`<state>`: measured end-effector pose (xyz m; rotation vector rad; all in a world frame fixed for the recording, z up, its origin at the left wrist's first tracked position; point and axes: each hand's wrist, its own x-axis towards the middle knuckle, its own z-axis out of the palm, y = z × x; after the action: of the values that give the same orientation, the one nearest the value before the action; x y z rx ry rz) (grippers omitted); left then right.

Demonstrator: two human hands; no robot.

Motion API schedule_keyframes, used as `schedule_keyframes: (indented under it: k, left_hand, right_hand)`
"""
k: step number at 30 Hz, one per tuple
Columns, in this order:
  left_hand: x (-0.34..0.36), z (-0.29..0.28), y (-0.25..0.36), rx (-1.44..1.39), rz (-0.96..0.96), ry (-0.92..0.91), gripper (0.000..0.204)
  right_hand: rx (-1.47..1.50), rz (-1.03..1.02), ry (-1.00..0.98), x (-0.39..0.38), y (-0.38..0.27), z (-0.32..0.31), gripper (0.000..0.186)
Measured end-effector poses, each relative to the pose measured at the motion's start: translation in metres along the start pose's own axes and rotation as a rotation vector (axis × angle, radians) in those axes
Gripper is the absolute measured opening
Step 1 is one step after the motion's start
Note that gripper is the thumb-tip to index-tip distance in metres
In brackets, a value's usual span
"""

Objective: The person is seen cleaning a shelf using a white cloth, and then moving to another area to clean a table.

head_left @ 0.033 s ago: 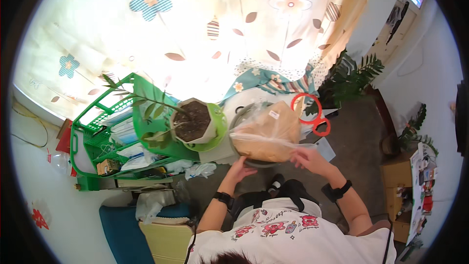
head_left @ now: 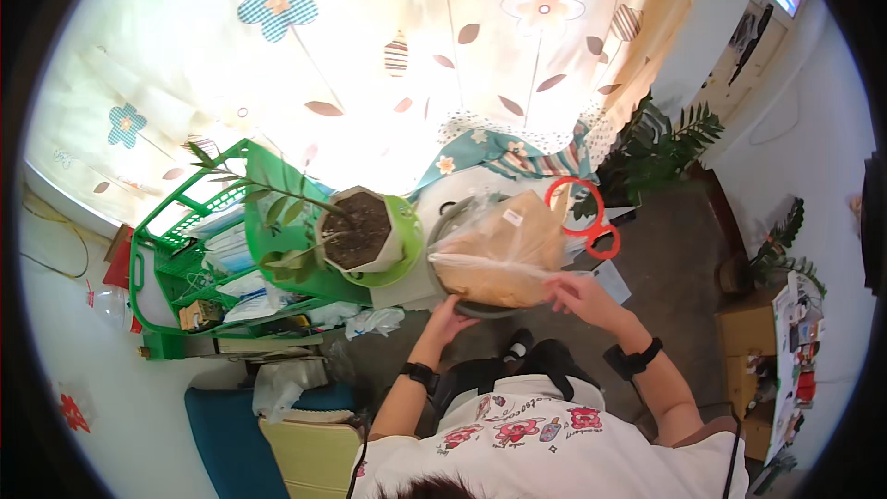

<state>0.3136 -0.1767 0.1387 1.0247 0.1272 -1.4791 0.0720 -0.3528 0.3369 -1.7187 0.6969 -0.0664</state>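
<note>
A clear plastic bag with a tan, bulky content (head_left: 499, 249) sits in a grey round basin (head_left: 443, 231), whose rim curves around it. My left hand (head_left: 445, 319) is at the basin's near left rim, fingers curled on it; its fingertips are partly hidden. My right hand (head_left: 577, 300) pinches the loose plastic at the bag's near right side. Just left of the basin stands a potted plant (head_left: 356, 231) in a white pot on a lime-green saucer (head_left: 402, 263). Red rings (head_left: 601, 217), perhaps handles of some item, show behind the bag at the right.
A green plastic rack (head_left: 166, 249) holds papers and small items at left. Behind is a flowered curtain (head_left: 370, 37). Leafy plants (head_left: 665, 139) and cardboard boxes (head_left: 748, 333) stand at right. A folded teal and tan seat (head_left: 231, 434) is at lower left, above a grey floor (head_left: 684, 249).
The whole scene has shifted very slightly leftward in the picture. My hands, the bag and the basin show no other clear change.
</note>
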Motion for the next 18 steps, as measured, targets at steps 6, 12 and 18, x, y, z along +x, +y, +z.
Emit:
schedule_keyframes:
  k: [6,12,18]
  left_hand:
    - [0.009,0.031,-0.011,-0.078,0.045,0.109,0.046]
    - [0.020,0.026,-0.014,-0.050,0.121,0.305,0.041]
    - [-0.007,0.036,-0.019,0.095,0.217,0.398,0.031]
  right_hand:
    - [0.108,-0.159,0.018,0.045,0.015,-0.042,0.022]
    - [0.092,-0.218,0.019,0.094,0.000,-0.043,0.019]
    - [-0.017,-0.306,0.078,0.165,-0.018,-0.064,0.017]
